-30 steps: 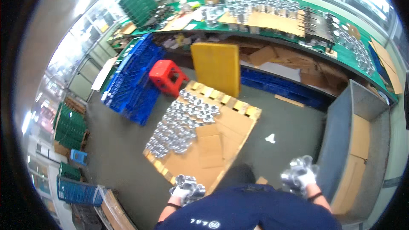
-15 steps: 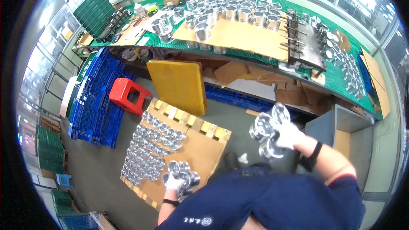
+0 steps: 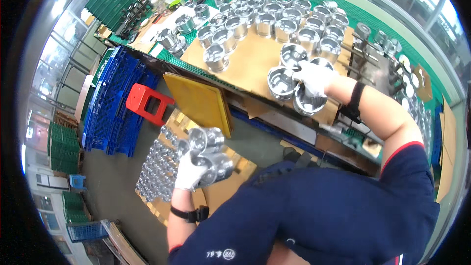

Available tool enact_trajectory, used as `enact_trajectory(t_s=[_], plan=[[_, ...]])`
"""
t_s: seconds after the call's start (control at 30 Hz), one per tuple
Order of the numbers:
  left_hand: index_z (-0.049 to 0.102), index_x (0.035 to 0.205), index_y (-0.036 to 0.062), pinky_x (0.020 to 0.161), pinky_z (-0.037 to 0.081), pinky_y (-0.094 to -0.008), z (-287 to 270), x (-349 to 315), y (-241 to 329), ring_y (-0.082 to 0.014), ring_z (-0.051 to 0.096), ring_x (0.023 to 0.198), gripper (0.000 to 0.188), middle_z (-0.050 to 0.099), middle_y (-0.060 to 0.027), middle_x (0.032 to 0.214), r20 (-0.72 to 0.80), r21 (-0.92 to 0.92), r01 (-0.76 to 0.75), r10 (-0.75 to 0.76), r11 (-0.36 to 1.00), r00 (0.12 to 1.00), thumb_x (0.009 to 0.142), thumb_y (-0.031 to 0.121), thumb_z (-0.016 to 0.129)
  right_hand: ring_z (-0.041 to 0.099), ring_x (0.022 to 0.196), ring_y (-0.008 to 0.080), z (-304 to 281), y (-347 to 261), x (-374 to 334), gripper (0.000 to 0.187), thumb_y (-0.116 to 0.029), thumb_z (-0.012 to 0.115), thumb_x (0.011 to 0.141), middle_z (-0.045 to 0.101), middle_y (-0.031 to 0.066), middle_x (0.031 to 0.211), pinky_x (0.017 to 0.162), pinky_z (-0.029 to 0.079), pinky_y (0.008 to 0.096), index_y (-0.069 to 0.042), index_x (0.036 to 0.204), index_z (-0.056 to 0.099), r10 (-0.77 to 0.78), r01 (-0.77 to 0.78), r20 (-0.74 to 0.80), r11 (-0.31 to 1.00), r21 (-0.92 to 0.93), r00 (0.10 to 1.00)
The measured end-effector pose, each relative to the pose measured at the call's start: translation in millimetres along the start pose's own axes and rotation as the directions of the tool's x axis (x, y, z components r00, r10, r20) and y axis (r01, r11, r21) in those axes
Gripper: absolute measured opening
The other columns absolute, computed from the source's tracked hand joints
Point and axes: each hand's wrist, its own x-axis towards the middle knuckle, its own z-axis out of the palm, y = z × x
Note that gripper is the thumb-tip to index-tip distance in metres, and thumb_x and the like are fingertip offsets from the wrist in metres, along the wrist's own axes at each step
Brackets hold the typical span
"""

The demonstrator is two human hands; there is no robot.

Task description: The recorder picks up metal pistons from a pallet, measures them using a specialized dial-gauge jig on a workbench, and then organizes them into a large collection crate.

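Observation:
My right hand (image 3: 316,77), in a white glove, is closed on a cluster of shiny metal pistons (image 3: 282,83) at the near edge of the bench. Their hollow ends face up, and I cannot tell whether they rest on the cardboard sheet (image 3: 250,76). Just beyond them, rows of similar pistons (image 3: 265,23) stand on that sheet. Lower left, my gloved left hand (image 3: 189,172) grips another bunch of pistons (image 3: 216,164), raised above the wooden pallet (image 3: 241,167). The gloves and the pistons hide the fingertips in part.
More pistons (image 3: 156,169) fill the pallet's left part. A red stool (image 3: 142,100) and yellow boards (image 3: 196,98) stand between pallet and bench. Blue plastic pallets (image 3: 110,113) lean at left. A metal rack with rods (image 3: 368,64) sits on the bench's right side.
My right hand has moved up and forward with its pistons, from above the floor to the bench. My left hand has lifted its pistons higher over the pallet. The view has shifted closer to the bench.

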Motion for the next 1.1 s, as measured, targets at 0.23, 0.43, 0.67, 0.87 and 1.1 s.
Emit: enact_trajectory(t_s=[0.23, 0.43, 0.67, 0.87, 1.1], plan=[[0.059, 0.128, 0.0012, 0.085, 0.052, -0.0357, 35, 103, 128, -0.0276, 0.065, 0.096, 0.057, 0.067, -0.0185, 0.108, 0.011, 0.294, -0.427, 0.443, 0.855, 0.896, 0.072, 0.006, 0.065, 0.055, 0.119, 0.0372, -29, 31, 24, 0.043, -0.017, 0.041, 0.100, 0.046, 0.0224, 0.140, 0.101, 0.045, 0.0418, -0.018, 0.142, 0.048, 0.045, -0.052, 0.233, 0.998, 0.022, 0.971], [0.057, 0.131, 0.0175, 0.093, 0.050, -0.0461, 77, 209, 206, -0.0430, 0.058, 0.110, 0.058, 0.055, -0.0290, 0.122, 0.211, 0.589, -0.450, 0.410, 0.671, 0.887, 0.074, 0.022, 0.069, 0.053, 0.123, 0.0398, -51, 20, -18, 0.060, -0.009, 0.058, 0.086, 0.038, 0.0240, 0.148, 0.104, 0.045, 0.0432, -0.014, 0.144, 0.043, 0.070, -0.069, 0.135, 0.998, -0.013, 0.988], [0.056, 0.133, 0.0167, 0.092, 0.050, -0.0484, 119, 293, 222, -0.0436, 0.059, 0.108, 0.048, 0.054, -0.0291, 0.121, 0.236, 0.632, -0.504, 0.474, 0.588, 0.848, 0.086, 0.017, 0.051, 0.063, 0.104, 0.0368, -93, -11, -154, 0.046, -0.020, 0.075, 0.079, 0.059, 0.0173, 0.123, 0.085, 0.054, 0.0407, -0.007, 0.121, 0.060, -0.020, 0.045, -0.062, 0.904, 0.425, 0.998], [0.054, 0.130, 0.0086, 0.092, 0.048, -0.0493, 125, 235, 256, -0.0440, 0.058, 0.108, 0.058, 0.053, -0.0266, 0.126, 0.061, 0.470, -0.701, 0.773, 0.536, 0.632, 0.077, 0.022, 0.074, 0.068, 0.099, 0.0240, -30, -18, -262, 0.042, 0.006, 0.067, 0.076, 0.065, 0.0155, 0.119, 0.086, 0.055, 0.0339, -0.001, 0.117, 0.061, 0.734, -0.392, -0.179, 0.533, 0.750, 0.655], [0.064, 0.103, 0.0031, 0.076, 0.047, -0.0430, 213, 128, 250, -0.0295, 0.060, 0.086, 0.034, 0.063, -0.0151, 0.093, 0.405, 0.242, -0.921, 0.830, 0.306, 0.383, 0.078, 0.025, 0.071, 0.065, 0.106, 0.0190, -20, 18, -257, 0.040, 0.012, 0.059, 0.086, 0.065, 0.0110, 0.120, 0.093, 0.051, 0.0307, 0.003, 0.125, 0.057, 0.747, -0.394, -0.118, 0.470, 0.790, 0.655]])
